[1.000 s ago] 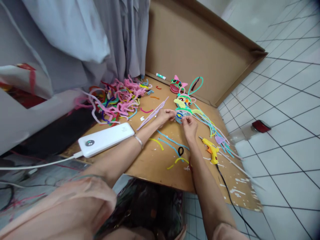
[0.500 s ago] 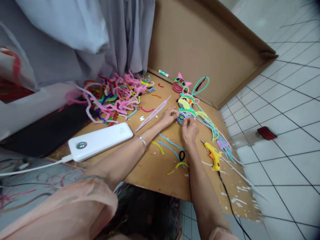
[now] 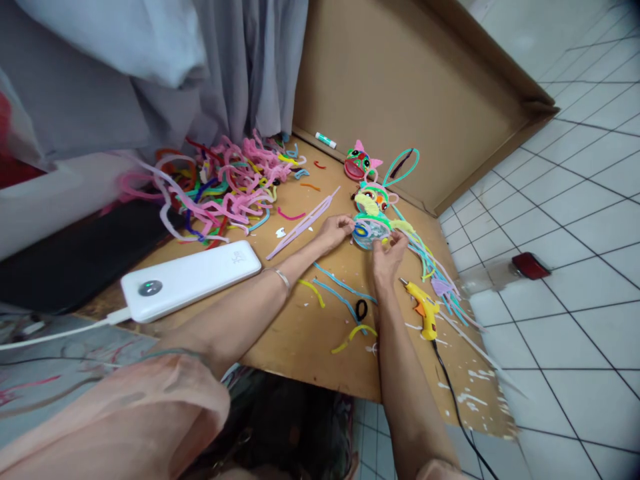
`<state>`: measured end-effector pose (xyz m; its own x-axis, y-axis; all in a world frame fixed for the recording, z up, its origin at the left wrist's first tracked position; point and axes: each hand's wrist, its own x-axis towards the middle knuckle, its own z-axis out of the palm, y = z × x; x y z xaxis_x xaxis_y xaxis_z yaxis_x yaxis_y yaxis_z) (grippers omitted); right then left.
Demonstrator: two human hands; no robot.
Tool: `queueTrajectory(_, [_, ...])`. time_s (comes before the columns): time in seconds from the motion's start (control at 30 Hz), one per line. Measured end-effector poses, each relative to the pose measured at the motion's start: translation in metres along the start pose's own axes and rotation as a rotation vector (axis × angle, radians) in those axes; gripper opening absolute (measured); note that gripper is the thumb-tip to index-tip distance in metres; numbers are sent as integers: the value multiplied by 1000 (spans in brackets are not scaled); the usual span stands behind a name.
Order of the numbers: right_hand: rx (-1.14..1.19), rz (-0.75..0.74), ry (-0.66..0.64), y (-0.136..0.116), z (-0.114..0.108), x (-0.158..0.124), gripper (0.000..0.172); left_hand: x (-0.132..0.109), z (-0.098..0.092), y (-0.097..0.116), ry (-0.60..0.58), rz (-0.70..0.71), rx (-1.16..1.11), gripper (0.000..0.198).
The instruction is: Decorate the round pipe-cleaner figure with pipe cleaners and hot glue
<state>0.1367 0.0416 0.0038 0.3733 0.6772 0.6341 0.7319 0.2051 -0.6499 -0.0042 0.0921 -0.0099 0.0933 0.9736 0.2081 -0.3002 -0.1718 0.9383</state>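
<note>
A clear round piece [image 3: 369, 241] edged with green and pink pipe cleaners lies among the decorated shapes, with a blue pipe-cleaner ring [image 3: 361, 230] at its left. My left hand [image 3: 336, 232] pinches the left edge of this piece beside the blue ring. My right hand [image 3: 390, 257] is at its lower right edge, thumb and fingers apart, with a small yellow bit showing between them. Just behind is an animal face [image 3: 373, 199] with pink round ears and orange and yellow parts. Farther back sits a red-and-green face [image 3: 357, 163] with pink pointed ears.
A yellow glue gun [image 3: 423, 310] with a black cord lies right of my right arm. Tangled pipe cleaners [image 3: 230, 183] heap at the left, behind a white power bank [image 3: 193, 280]. A glue stick [image 3: 326, 140] lies by the cardboard wall [image 3: 400, 87]. Loose blue strips [image 3: 337, 297] lie between my arms.
My right hand has shifted slightly right along the clear piece and its thumb and fingers have spread. The left hand stays at the left edge. The view has shifted slightly.
</note>
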Motion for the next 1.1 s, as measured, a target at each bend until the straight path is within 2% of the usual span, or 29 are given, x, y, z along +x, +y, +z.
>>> queueTrajectory(0.13, [88, 92, -57, 9, 7, 1, 51, -2, 3, 2, 0, -30, -35, 13])
queueTrajectory(0.33, [167, 123, -89, 10, 10, 2, 58, -4, 5, 3, -21, -50, -100, 11])
queueTrajectory(0.57, [118, 107, -64, 5, 5, -3, 54, -7, 7, -1, -47, -55, -112, 10])
queueTrajectory(0.8, [69, 71, -65, 6, 4, -5, 51, -8, 7, -5, 14, -72, 17, 10])
queueTrajectory(0.93, [55, 20, -43, 8, 5, -5, 49, -8, 6, -6, 20, -81, 22, 14])
queueTrajectory(1.1, [66, 29, -73, 9, 6, -4, 52, -8, 6, -5, 34, -98, 28, 17])
